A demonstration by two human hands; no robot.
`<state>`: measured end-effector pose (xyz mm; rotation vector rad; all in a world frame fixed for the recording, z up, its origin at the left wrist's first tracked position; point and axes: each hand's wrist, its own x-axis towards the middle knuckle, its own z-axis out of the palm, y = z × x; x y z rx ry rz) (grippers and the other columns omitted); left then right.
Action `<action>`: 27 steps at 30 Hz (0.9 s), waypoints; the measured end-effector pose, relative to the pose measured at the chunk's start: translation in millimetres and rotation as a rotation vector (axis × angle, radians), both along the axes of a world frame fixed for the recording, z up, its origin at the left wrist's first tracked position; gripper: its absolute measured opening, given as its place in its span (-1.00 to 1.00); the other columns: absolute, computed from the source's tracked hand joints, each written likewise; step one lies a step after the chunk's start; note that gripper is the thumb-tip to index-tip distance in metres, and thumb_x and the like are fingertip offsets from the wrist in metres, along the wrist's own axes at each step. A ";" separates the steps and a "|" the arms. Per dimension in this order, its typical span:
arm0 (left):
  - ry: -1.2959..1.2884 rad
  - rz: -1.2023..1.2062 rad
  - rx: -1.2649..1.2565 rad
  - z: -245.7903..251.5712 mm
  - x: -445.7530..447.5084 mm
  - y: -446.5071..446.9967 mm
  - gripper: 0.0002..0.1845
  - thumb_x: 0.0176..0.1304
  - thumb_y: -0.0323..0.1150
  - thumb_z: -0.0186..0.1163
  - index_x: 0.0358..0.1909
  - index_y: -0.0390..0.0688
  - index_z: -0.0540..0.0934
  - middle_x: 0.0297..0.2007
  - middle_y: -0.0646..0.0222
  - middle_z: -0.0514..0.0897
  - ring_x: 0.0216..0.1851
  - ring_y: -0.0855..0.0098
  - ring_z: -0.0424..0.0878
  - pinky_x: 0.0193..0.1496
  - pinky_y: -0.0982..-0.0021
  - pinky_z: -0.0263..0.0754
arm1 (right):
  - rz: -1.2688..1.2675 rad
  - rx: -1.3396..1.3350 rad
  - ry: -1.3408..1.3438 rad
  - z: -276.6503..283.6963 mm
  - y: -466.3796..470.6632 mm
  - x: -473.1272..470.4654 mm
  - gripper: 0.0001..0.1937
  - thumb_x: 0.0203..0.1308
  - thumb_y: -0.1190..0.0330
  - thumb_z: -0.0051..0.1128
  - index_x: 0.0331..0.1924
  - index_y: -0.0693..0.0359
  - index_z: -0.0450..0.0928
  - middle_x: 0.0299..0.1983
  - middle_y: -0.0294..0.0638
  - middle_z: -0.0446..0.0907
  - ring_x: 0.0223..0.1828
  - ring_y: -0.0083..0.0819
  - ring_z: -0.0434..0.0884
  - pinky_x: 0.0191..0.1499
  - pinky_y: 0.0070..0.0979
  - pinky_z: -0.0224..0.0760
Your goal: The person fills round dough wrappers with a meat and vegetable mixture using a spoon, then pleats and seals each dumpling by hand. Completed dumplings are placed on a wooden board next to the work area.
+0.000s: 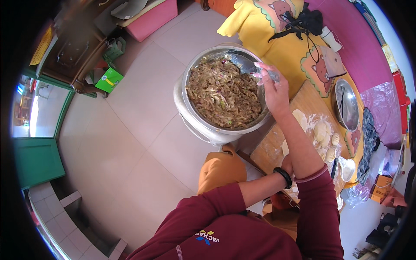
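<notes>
My right hand (pixel 272 86), with whitish smears on its fingers, is at the right rim of a metal bowl (pixel 224 130) of chopped filling (pixel 224 94). A greyish, shiny thing shows between its fingers; whether it is a utensil handle is unclear. The bowl rests on a pale, rounded pot-like vessel (pixel 195 130). My left hand (pixel 287 163), below a black bangle, is mostly hidden behind my right forearm, over a floured wooden board (pixel 269 143). On that board lie dough pieces (pixel 320 130), a flat dough round (pixel 299 119) and small pleated dumplings or buns (pixel 331 155).
Right of the board, an empty-looking steel bowl (pixel 347 104) holds dark thin sticks. A yellow cloth (pixel 276 52) with bear patches carries a black strapped item (pixel 305 22) and a white bottle-like object (pixel 331 39). A green box (pixel 109 80) stands on the tiled floor beside dark wooden furniture (pixel 70 55).
</notes>
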<state>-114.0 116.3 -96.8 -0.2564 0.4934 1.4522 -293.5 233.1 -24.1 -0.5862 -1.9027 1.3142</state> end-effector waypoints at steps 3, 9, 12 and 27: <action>0.008 0.034 -0.004 -5.8 3.7 3.0 -0.59 0.46 -0.21 0.05 0.18 -0.28 0.49 0.01 0.26 0.69 -0.03 0.38 0.66 0.09 0.36 0.54 | 0.013 -0.147 0.041 -3.8 7.3 0.0 -0.73 0.49 0.36 -0.04 0.07 0.35 0.57 -0.02 -0.16 0.64 -0.20 -0.49 0.65 -0.18 -0.54 0.50; 0.008 0.063 -0.018 -2.2 -1.1 5.0 -0.60 0.47 -0.20 0.03 0.17 -0.27 0.49 0.05 0.25 0.67 0.02 0.37 0.64 0.12 0.34 0.53 | 0.008 -0.351 0.139 -8.6 10.8 4.5 -0.71 0.49 0.31 -0.05 0.04 0.35 0.58 -0.02 -0.14 0.65 -0.23 -0.39 0.68 -0.20 -0.49 0.52; -0.065 0.071 -0.063 3.5 -4.0 5.2 -0.62 0.43 -0.23 0.08 0.14 -0.28 0.49 0.03 0.22 0.68 0.01 0.34 0.66 0.09 0.32 0.55 | 0.017 -0.415 0.181 -8.6 11.2 6.3 -0.71 0.48 0.31 -0.03 0.01 0.38 0.58 -0.09 -0.12 0.66 -0.23 -0.38 0.68 -0.21 -0.50 0.51; 0.057 0.095 -0.065 6.9 -11.1 5.3 -0.61 0.41 -0.21 0.11 0.14 -0.24 0.49 -0.01 0.27 0.69 -0.01 0.39 0.65 0.05 0.34 0.54 | -0.109 -0.531 0.265 6.9 7.6 24.0 -0.71 0.43 0.29 0.03 -0.08 0.41 0.60 -0.35 -0.17 0.58 -0.32 -0.35 0.63 -0.27 -0.49 0.37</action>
